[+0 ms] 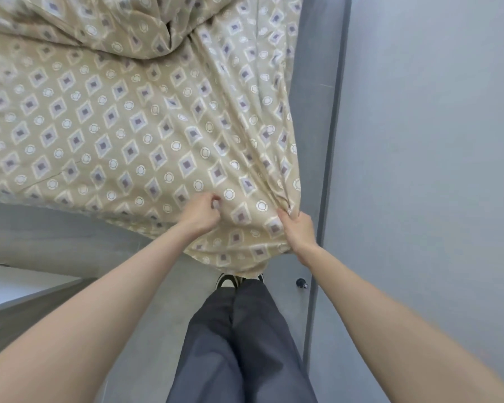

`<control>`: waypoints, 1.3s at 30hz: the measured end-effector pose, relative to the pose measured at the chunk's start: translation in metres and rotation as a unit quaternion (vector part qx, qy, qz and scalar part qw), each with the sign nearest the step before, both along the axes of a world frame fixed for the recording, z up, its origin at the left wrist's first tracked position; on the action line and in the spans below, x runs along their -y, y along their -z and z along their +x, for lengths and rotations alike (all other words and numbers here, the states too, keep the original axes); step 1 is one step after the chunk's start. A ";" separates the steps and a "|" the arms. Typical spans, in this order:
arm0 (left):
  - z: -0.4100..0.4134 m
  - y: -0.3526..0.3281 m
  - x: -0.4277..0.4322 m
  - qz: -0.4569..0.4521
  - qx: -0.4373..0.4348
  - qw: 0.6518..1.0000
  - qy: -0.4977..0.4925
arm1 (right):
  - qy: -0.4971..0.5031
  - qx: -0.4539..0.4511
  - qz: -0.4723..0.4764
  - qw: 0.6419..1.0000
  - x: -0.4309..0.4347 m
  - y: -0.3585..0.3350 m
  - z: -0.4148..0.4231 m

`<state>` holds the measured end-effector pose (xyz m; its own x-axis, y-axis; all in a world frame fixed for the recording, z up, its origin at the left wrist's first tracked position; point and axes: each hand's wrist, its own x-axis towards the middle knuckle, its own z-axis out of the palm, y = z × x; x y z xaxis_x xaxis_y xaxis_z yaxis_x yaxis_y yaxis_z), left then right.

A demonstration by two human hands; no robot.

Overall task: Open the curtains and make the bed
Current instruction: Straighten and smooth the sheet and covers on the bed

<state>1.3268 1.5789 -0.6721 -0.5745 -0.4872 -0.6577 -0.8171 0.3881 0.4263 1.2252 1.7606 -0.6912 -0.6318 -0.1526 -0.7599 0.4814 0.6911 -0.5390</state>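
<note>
Grey floor (163, 301) and a pale grey wall (434, 170) frame the scene; the bed fills everything above and left of the fingers. I note the beige cotton cover printed with purple diamonds and white rings (122, 123) spread across the bed, one corner hanging off towards the person's dark grey trousers (239, 344).

Left hand (201, 213): fingers curled tight, pinching a small fold of the cover between thumb and fingertips. Right hand (298, 231): fingers closed round a gathered bunch of the same cloth at the corner edge, just to the right of the left-hand pinch. Creases fan upward from the right-hand fingers, so I judge the cloth is under tension there. The flat patch beyond the left fingers looks fairly smooth.

Why held so: I read two grips close together at one corner as a means to draw the cover square towards the foot of the bed. A heaped fold (157, 30) sits far beyond both sets of fingertips, near the top edge, not yet flattened.

Curtains: not in view. A small black round doorstop (301, 283) sits on the floor below the right wrist.
</note>
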 end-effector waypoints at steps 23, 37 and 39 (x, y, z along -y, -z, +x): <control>-0.029 -0.017 -0.032 0.070 0.027 0.994 0.076 | 0.052 -0.006 0.125 0.991 -0.058 0.005 0.009; -0.119 -0.222 -0.017 0.061 -0.178 0.982 0.016 | 0.006 -0.180 -0.006 0.984 -0.032 -0.227 -0.096; -0.131 -0.246 -0.012 0.058 -0.191 0.980 0.016 | -0.002 -0.198 -0.021 0.980 -0.027 -0.254 -0.114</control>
